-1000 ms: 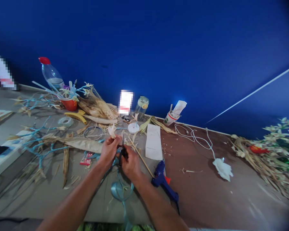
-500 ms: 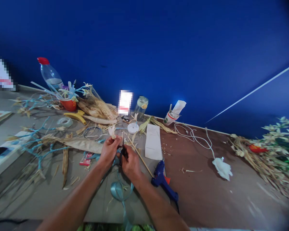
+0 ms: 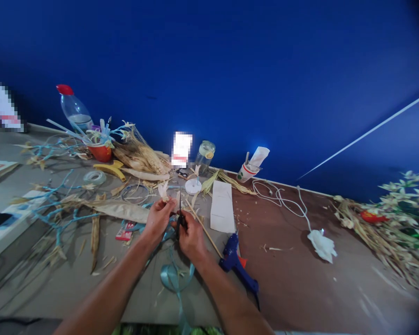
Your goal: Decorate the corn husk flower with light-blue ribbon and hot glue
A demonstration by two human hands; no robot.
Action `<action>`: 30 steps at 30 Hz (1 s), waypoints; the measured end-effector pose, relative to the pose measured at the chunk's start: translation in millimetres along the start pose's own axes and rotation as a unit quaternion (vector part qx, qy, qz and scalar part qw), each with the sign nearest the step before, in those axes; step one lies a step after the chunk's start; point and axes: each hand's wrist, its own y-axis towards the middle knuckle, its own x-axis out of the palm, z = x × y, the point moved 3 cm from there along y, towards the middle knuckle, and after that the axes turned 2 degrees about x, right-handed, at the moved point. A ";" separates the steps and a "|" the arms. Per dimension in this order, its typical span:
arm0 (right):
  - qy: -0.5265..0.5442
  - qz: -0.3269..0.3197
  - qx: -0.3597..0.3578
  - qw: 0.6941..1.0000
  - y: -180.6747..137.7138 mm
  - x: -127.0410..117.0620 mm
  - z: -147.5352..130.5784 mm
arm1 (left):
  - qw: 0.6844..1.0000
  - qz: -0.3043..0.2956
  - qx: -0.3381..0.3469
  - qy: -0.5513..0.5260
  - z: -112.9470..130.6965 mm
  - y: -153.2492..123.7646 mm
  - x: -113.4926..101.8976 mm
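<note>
Between the fingertips of my left hand (image 3: 158, 217) is a small pale flower (image 3: 163, 190) that looks made of dried husk, its petals pointing up. My right hand (image 3: 191, 235) is closed around the dark handles of a pair of scissors (image 3: 180, 211). The blades point away from me and stand just right of the flower; they look shut. Light-blue ribbon (image 3: 171, 277) hangs in loops below both hands and trails over the table's front edge. A thin wooden stick (image 3: 209, 235) lies right of my right hand, its near end by a blue glue gun (image 3: 235, 263).
Blue-wrapped branches (image 3: 57, 218) and a long dried husk (image 3: 122, 210) lie to the left. Behind stand a red cup (image 3: 100, 152), a bottle (image 3: 73, 109) and a glass jar (image 3: 205, 153). White paper (image 3: 222, 207), a cable (image 3: 282, 197) and a flower bundle (image 3: 401, 218) are rightward.
My right hand and the scissors have shifted slightly to the right, away from the flower. My left hand keeps the flower in nearly the same place.
</note>
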 end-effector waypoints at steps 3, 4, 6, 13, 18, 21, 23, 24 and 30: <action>0.030 -0.004 0.028 0.999 0.0 0.7 1.1 | 1.000 -0.007 -0.001 -0.013 -1.6 0.5 -0.6; 0.039 -0.005 0.034 0.999 -0.2 0.9 1.2 | 1.000 -0.011 0.000 -0.015 -1.9 0.6 -0.4; 0.048 -0.008 0.038 0.998 -0.6 1.0 0.4 | 1.000 -0.016 0.000 -0.013 -2.7 1.0 0.2; 0.002 -0.013 0.008 1.000 -0.2 -1.3 -8.2 | 1.000 -0.010 -0.002 0.014 -3.8 1.1 0.2; -0.007 -0.009 0.007 1.000 0.6 -1.8 -7.4 | 1.000 -0.004 0.004 0.018 2.5 -2.5 2.2; -0.008 -0.006 0.010 1.000 0.6 -1.5 -6.5 | 1.000 -0.004 0.002 0.013 3.3 -2.8 3.0; -0.009 -0.007 0.008 1.000 0.6 -1.3 -6.4 | 1.000 -0.009 -0.003 0.004 2.0 -2.1 2.8; -0.009 -0.007 0.005 1.000 0.7 -1.3 -6.5 | 1.000 -0.012 -0.003 0.001 1.3 -1.7 2.4; 0.003 -0.010 -0.004 1.000 0.1 -1.4 -4.4 | 1.000 -0.012 0.013 0.008 1.6 -0.4 0.9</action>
